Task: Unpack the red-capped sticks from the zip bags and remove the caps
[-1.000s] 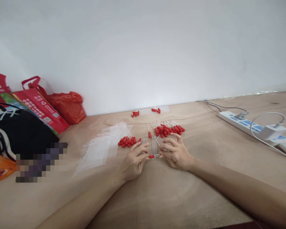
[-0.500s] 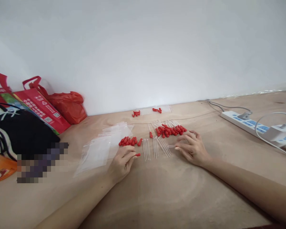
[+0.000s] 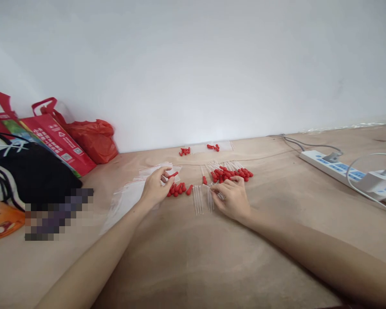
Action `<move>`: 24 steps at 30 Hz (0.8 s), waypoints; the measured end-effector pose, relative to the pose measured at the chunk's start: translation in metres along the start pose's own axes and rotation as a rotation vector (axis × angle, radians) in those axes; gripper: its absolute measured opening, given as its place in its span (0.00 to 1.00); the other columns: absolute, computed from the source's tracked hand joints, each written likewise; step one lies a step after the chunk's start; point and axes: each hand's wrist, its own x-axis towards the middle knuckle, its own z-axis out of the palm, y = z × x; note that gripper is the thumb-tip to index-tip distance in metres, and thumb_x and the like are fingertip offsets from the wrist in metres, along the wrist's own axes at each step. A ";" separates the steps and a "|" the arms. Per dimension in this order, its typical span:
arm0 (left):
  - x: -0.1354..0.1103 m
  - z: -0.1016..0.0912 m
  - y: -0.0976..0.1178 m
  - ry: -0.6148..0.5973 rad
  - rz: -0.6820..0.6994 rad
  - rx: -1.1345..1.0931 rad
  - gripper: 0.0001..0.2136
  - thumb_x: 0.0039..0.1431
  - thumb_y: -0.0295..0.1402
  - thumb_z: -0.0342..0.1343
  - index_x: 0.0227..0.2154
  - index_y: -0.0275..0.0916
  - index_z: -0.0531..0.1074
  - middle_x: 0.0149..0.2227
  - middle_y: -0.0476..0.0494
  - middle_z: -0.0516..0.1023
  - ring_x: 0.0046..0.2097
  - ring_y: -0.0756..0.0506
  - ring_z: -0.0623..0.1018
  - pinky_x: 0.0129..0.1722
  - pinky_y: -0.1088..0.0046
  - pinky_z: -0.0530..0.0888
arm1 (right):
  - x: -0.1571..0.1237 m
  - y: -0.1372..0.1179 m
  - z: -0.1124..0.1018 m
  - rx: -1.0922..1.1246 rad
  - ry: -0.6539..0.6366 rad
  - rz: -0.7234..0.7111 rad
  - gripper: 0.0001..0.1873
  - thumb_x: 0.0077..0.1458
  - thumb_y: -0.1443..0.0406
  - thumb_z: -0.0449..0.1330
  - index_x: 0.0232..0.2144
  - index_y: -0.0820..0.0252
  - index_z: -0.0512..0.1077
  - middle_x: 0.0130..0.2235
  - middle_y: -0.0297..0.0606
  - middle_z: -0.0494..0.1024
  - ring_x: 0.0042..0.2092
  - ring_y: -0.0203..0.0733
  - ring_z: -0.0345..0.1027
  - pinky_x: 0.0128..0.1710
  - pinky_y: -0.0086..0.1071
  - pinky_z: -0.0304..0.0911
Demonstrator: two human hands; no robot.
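My left hand (image 3: 156,184) is raised over the clear zip bags, pinching a red rubber dropper bulb (image 3: 173,174). A group of loose red bulbs (image 3: 177,189) lies just below and right of its fingers. My right hand (image 3: 233,198), fingers closed, holds a thin clear glass tube (image 3: 206,186) whose end points left toward the other hand; the rest is hidden by the hand. Under and beside it lie rows of clear tubes (image 3: 198,201). Beyond its knuckles is a heap of tubes with red bulbs (image 3: 227,174). One bulb (image 3: 204,180) sits on a separate tube.
Clear zip bags (image 3: 125,201) lie flat at left. Near the wall, another bag (image 3: 223,146) lies by small groups of red bulbs (image 3: 185,151). A power strip (image 3: 334,165) with cables stands at right; red shopping bags (image 3: 56,143) and a black bag (image 3: 35,180) are at left.
My left hand has risen away from the table with a red bulb in its fingers. My right hand has moved left with the glass tube, now over the tube rows.
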 end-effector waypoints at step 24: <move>0.022 0.043 0.041 -0.246 0.075 0.232 0.14 0.47 0.47 0.52 0.23 0.42 0.74 0.33 0.43 0.72 0.42 0.39 0.69 0.42 0.60 0.64 | -0.005 0.007 -0.018 -0.021 -0.186 -0.075 0.17 0.49 0.51 0.54 0.30 0.55 0.74 0.28 0.35 0.71 0.33 0.36 0.58 0.41 0.38 0.42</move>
